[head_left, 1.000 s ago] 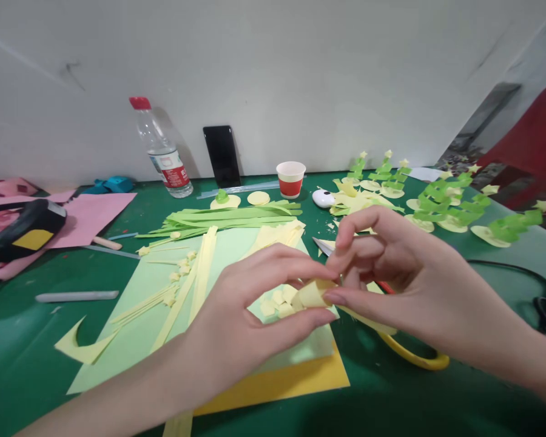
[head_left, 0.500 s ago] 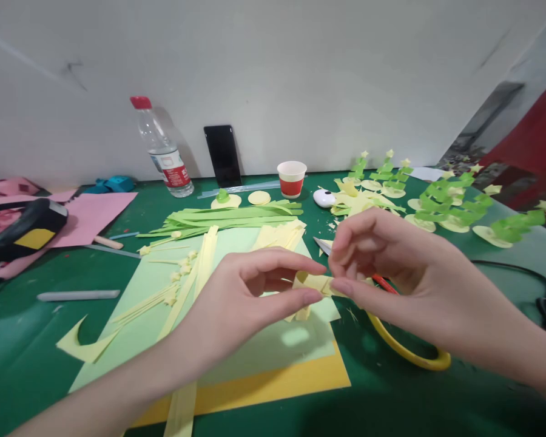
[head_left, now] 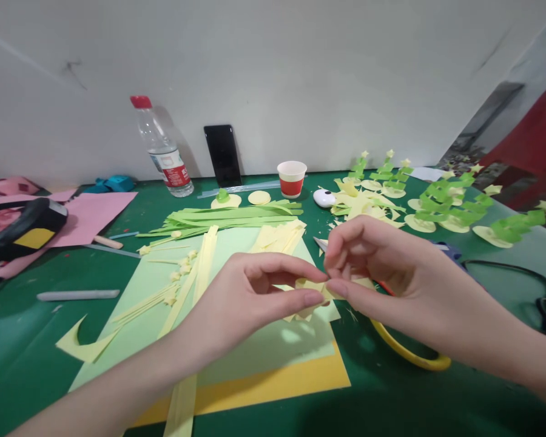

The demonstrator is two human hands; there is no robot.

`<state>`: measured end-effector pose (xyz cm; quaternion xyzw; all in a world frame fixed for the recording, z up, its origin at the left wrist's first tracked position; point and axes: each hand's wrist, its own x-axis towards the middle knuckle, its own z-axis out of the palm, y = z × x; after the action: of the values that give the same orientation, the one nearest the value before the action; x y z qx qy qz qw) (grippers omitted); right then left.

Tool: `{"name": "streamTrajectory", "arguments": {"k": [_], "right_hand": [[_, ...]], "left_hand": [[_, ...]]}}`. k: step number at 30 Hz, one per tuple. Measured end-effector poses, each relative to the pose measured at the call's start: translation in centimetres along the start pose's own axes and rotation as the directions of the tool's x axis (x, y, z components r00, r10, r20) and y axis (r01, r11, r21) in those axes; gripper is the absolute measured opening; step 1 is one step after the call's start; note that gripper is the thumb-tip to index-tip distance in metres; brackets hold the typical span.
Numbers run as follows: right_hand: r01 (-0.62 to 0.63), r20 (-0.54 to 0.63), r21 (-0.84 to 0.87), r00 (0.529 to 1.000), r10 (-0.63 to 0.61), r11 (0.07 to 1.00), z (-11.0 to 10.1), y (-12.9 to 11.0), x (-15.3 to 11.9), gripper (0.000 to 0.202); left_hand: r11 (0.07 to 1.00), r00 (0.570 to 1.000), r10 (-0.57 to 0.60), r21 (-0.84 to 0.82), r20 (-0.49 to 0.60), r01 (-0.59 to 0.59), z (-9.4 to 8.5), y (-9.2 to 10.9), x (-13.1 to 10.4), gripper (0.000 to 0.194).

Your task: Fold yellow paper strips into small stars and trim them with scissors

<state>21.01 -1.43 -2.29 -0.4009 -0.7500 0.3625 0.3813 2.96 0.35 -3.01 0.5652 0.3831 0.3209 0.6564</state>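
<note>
The left hand's (head_left: 255, 294) narrowed grip pinches a pale yellow folded paper strip (head_left: 310, 284) between thumb and fingertips; the right hand's (head_left: 386, 273) nearly closed grip meets it there, probably to stop the folds springing loose. Fingers hide the exact crease. The strip sits above a light green paper sheet (head_left: 255, 352) on the green counter (head_left: 391, 403). Yellow-handled scissors (head_left: 430, 364) lie beneath the right hand, presumably for handiness.
</note>
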Motion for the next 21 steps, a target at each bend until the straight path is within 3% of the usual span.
{"name": "streamTrajectory", "arguments": {"k": [10,21], "right_hand": [[-0.015,0.003,-0.021,1.000,0.015,1.000,0.08,-0.11,-0.01,0.011],[-0.031,-0.043,-0.017,0.999,0.030,0.999,-0.72,-0.33,0.25,0.010]], "left_hand": [[1.000,0.999,-0.030,-0.009,-0.036,0.029,0.13,0.06,-0.10,0.013],[1.000,0.999,0.021,0.001,-0.039,-0.021,-0.61,-0.21,-0.10,0.012]]}}
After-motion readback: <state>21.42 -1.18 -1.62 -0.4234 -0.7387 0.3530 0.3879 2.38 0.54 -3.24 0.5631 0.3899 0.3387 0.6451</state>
